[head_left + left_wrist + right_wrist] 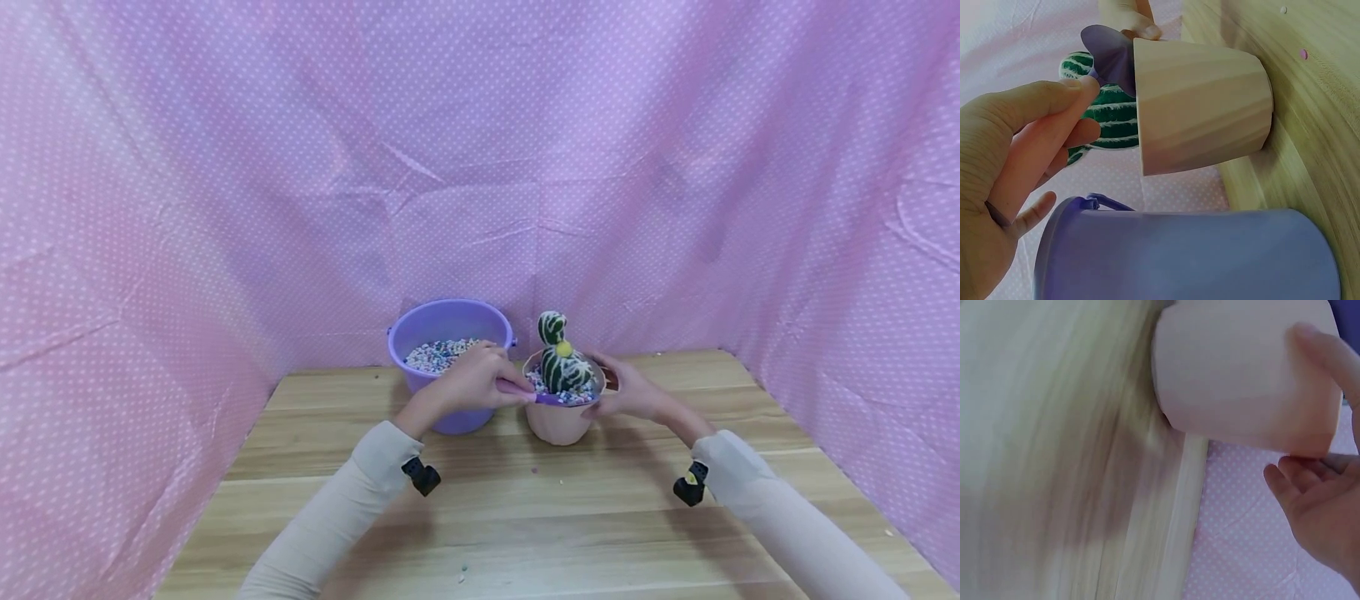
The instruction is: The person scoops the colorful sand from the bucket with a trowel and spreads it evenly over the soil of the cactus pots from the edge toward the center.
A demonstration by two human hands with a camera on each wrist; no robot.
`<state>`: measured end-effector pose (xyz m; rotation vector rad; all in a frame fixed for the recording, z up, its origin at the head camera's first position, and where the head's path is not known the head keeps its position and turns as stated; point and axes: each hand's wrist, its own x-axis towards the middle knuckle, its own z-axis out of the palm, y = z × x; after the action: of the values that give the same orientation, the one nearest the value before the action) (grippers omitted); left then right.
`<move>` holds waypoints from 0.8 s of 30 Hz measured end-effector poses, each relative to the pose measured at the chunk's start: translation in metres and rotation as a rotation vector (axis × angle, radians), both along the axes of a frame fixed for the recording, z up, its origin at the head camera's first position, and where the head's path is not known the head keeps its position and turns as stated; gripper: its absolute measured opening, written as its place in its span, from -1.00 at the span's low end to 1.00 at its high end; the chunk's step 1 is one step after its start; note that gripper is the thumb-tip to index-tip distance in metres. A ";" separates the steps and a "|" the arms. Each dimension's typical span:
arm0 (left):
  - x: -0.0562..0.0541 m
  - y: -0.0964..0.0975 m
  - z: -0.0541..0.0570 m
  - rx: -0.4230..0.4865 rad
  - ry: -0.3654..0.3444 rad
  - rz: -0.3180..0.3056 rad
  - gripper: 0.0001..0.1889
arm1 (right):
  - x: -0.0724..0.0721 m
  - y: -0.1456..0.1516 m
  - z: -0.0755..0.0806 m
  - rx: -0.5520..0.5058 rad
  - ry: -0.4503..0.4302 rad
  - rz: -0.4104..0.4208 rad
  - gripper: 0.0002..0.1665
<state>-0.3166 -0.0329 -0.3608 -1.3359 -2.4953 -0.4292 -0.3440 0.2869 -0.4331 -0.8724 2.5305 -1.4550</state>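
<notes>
My left hand [472, 379] grips the pink handle of a small toy shovel [1041, 140], its purple blade tilted at the rim of a pale pink flowerpot [557, 425]. A green-and-white striped toy cactus [552, 332] with a yellow bloom stands in the pot among small multicoloured pellets [576, 394]. On the pot's right side, my right hand [633, 392] holds the rim, thumb on the near face and fingers round the far side, as the right wrist view shows. Left of the pot stands a purple bucket [459, 421], partly filled with similar pellets [438, 354].
A wooden table [525, 533] carries everything, with a few stray pellets [462, 575] on its surface. Pink polka-dot cloth [465, 167] hangs behind and on both sides, close behind the bucket and pot. The bucket's handle [1110, 201] is folded at its rim.
</notes>
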 end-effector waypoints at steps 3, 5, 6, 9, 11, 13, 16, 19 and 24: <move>0.000 0.000 -0.001 0.010 0.000 -0.003 -0.85 | 0.005 -0.004 -0.001 0.003 0.031 -0.030 0.25; 0.000 0.000 -0.001 0.016 0.003 -0.006 -0.85 | 0.007 -0.007 -0.002 -0.007 0.039 -0.047 0.25; 0.000 0.000 -0.001 0.020 0.006 -0.010 -0.85 | 0.008 -0.008 -0.003 -0.011 0.042 -0.050 0.25; 0.000 0.000 -0.002 0.031 0.013 -0.024 -0.86 | 0.010 -0.009 -0.004 -0.026 0.040 -0.049 0.23; 0.000 -0.001 -0.003 0.038 0.012 -0.029 -0.87 | 0.009 -0.007 -0.004 -0.030 0.031 -0.021 0.22; 0.001 -0.001 -0.003 0.039 0.003 -0.029 -0.87 | 0.006 -0.004 -0.002 -0.038 0.003 0.023 0.23; 0.002 -0.002 -0.002 0.035 -0.011 -0.018 -0.86 | -0.005 0.004 -0.001 -0.049 -0.069 0.118 0.25; 0.003 -0.002 -0.002 0.028 -0.009 -0.014 -0.86 | -0.018 0.011 0.000 -0.051 -0.139 0.203 0.28; 0.004 -0.001 -0.003 0.022 -0.007 -0.026 -0.85 | -0.027 0.015 0.002 -0.030 -0.175 0.257 0.30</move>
<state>-0.3131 -0.0335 -0.3635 -1.3624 -2.4735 -0.4665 -0.3712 0.3017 -0.4310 -0.9850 2.1850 -1.4236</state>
